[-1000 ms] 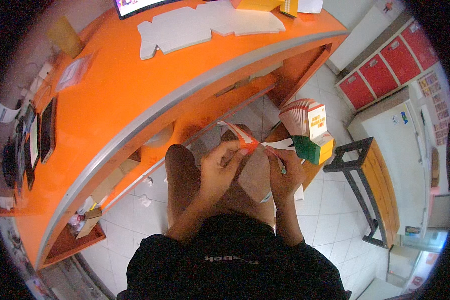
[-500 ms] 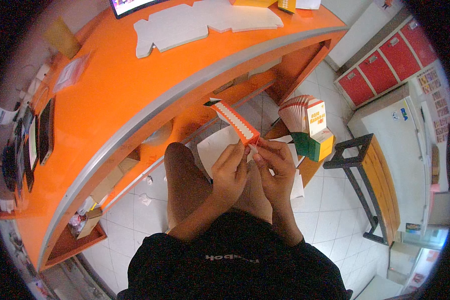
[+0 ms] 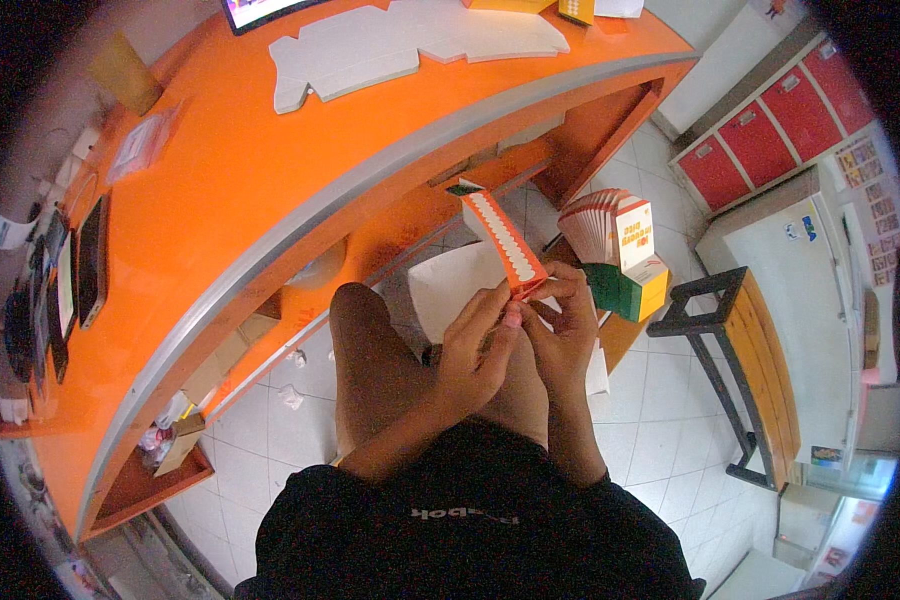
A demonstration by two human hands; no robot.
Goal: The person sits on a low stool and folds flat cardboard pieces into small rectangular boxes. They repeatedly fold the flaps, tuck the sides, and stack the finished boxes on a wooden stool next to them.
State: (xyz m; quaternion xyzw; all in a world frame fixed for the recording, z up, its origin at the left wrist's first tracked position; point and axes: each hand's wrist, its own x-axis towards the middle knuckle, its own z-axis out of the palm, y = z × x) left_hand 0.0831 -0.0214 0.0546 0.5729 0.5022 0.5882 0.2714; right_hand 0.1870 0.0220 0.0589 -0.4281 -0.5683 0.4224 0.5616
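Above my lap I hold a slim folding carton (image 3: 505,238), red-orange with a white scalloped band along one side. Its far end stands open, with a dark green flap sticking out. My left hand (image 3: 478,345) grips the near end from the left, its thumb pressed at the end edge. From the right, my right hand (image 3: 562,325) pinches the same end between thumb and fingers. The fingers partly hide the flaps there. Beyond my right hand, a fanned stack of flattened cartons (image 3: 592,225) rests by a green and yellow carton (image 3: 628,290) on a wooden surface.
A curved orange desk (image 3: 210,220) with a metal edge spans the left and front. White stacked card blanks (image 3: 410,50) and a phone-like black device (image 3: 92,262) lie on it. A wooden bench (image 3: 765,370) with a black frame stands right. Crumpled paper (image 3: 290,397) lies on the tiled floor.
The carton has swung to the right and points more steeply away from me. The pale flap between my fingertips no longer shows, and my left thumb has moved onto the near end.
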